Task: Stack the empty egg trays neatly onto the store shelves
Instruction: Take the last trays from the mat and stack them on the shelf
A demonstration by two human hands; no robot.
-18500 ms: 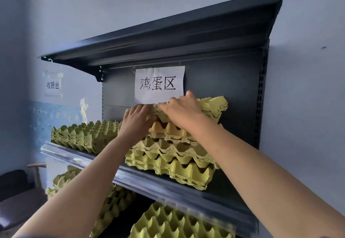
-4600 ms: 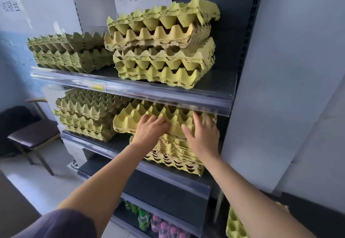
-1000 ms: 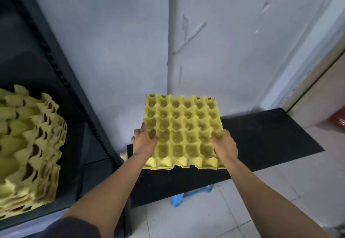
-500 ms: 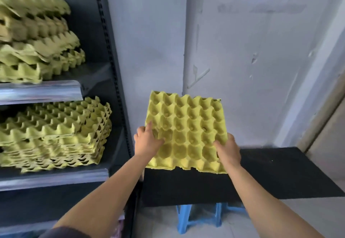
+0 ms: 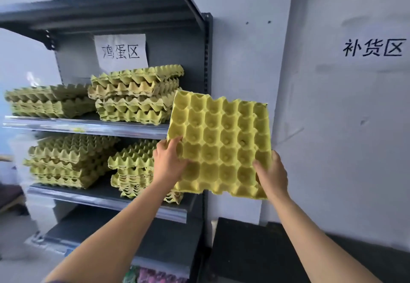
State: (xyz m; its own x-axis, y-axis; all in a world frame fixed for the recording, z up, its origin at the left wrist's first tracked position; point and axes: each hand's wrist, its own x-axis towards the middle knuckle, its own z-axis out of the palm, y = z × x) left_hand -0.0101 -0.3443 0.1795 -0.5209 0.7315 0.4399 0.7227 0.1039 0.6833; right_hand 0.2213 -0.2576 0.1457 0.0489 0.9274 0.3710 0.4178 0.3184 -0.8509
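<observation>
Before the right end of the dark shelf unit [image 5: 205,61], a yellow egg tray [image 5: 221,143] is held in the air, tilted with its cups facing the camera. Left hand [image 5: 169,160] has its fingers clamped on the tray's lower left edge; right hand [image 5: 271,175] grips the lower right corner. Tray stacks [image 5: 135,94] fill two shelves, under a paper sign [image 5: 121,49].
</observation>
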